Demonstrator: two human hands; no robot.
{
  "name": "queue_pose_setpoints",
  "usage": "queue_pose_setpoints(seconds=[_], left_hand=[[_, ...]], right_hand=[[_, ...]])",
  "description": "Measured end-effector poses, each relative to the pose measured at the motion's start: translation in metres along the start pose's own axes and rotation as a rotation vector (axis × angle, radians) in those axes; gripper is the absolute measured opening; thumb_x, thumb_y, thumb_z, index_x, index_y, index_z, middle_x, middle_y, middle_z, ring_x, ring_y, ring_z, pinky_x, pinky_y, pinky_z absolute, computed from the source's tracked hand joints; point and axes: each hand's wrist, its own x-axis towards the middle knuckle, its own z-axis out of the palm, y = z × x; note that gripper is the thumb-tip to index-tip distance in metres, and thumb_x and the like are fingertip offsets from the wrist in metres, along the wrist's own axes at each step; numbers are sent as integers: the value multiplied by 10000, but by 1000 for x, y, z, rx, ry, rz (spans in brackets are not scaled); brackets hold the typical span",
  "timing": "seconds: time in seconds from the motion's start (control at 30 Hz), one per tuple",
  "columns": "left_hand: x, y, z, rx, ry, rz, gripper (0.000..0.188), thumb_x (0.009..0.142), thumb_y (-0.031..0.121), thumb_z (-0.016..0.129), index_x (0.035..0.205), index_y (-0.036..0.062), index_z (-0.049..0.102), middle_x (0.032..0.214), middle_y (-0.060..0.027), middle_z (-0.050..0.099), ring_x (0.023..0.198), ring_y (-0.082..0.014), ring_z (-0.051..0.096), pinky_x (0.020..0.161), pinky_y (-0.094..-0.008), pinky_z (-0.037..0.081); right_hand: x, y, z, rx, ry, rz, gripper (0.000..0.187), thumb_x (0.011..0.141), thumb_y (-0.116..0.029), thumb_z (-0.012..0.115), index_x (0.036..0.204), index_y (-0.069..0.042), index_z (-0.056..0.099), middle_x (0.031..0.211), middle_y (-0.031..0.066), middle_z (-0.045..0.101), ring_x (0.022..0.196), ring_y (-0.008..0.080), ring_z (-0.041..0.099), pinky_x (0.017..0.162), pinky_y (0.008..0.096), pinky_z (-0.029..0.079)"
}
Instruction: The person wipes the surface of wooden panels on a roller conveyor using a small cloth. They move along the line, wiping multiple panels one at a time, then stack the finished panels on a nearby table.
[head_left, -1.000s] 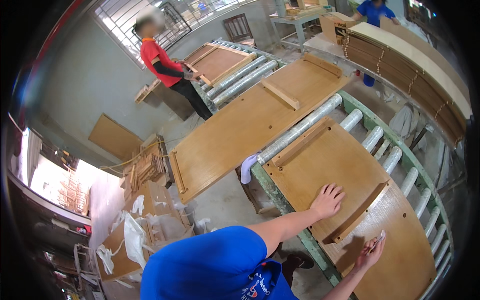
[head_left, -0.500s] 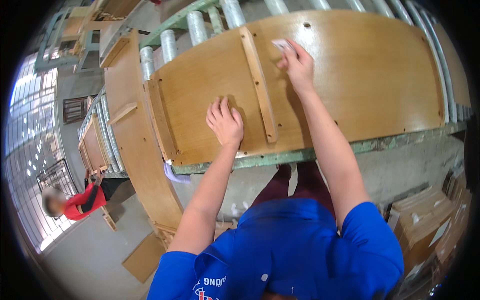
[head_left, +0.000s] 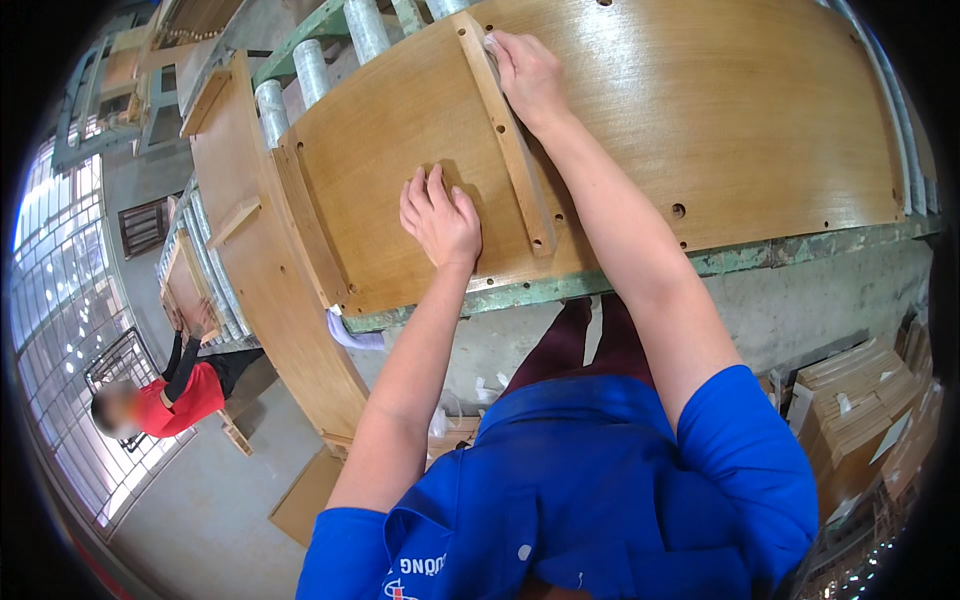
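Note:
A large varnished wooden panel [head_left: 760,130] lies flat before me, with drilled holes along its edges. A narrow wooden strip [head_left: 508,140] crosses it, and another runs along its left end. My left hand [head_left: 441,222] rests on the panel left of the crossing strip, fingers spread. My right hand [head_left: 530,80] pinches a small folded white piece [head_left: 490,42] at the far end of the crossing strip, on its right side. Fingers mostly cover the piece, and I cannot tell its material.
Beneath the panel is a green-framed roller conveyor [head_left: 366,30]. A long wooden board [head_left: 265,270] stands close on the left. Farther left, a person in red [head_left: 185,398] handles a wooden frame on other rollers. Stacked cartons [head_left: 855,410] stand at the lower right.
My right hand has moved left, from above the open panel to the crossing strip's far end, with the white piece still pinched. My left hand stays flat on the panel. The view has shifted slightly.

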Motion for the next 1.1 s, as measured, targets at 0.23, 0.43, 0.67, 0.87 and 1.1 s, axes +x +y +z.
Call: queue_pose_setpoints(seconds=[0.23, 0.43, 0.67, 0.87, 1.1], left_hand=[[0, 1, 1, 4, 36, 12, 364, 798, 201, 508, 1146, 98, 512, 1207, -119, 456, 1144, -321, 371, 977, -449, 264], [-1, 3, 2, -12, 52, 28, 368, 796, 212, 505, 1143, 88, 512, 1208, -123, 458, 1152, -326, 367, 975, -462, 261], [-6, -1, -8, 7, 93, 31, 344, 807, 198, 496, 1127, 75, 520, 1196, -134, 464, 1134, -325, 386, 969, -449, 286], [-4, 4, -26, -56, 103, 1, 355, 800, 202, 510, 1137, 92, 508, 1185, -125, 471, 1140, -318, 385, 976, -455, 279], [-2, 9, -33, -90, 95, -22, 378, 796, 239, 506, 1150, 105, 518, 1224, -115, 464, 1169, -313, 371, 974, -474, 273]], right_hand=[[-37, -19, -36, 33, -9, -21, 111, 821, -116, 540, 888, -64, 612, 798, 102, 606, 732, 282, 586, 638, 361, 479], [-89, -38, -78, -15, -40, -30, 86, 816, -87, 546, 880, -58, 596, 751, 100, 585, 701, 284, 578, 609, 359, 472], [-144, -58, -111, 175, -48, 152, 157, 866, -79, 502, 946, -10, 618, 826, 101, 616, 686, 206, 599, 593, 287, 472], [-138, -41, -138, 1346, -92, 1035, 262, 939, -138, 399, 1167, -36, 477, 766, 55, 530, 583, 104, 479, 522, 260, 462], [-114, -15, -146, 1333, -187, 1044, 194, 923, -131, 421, 1068, -42, 515, 957, 130, 612, 768, 202, 619, 579, 280, 526]])
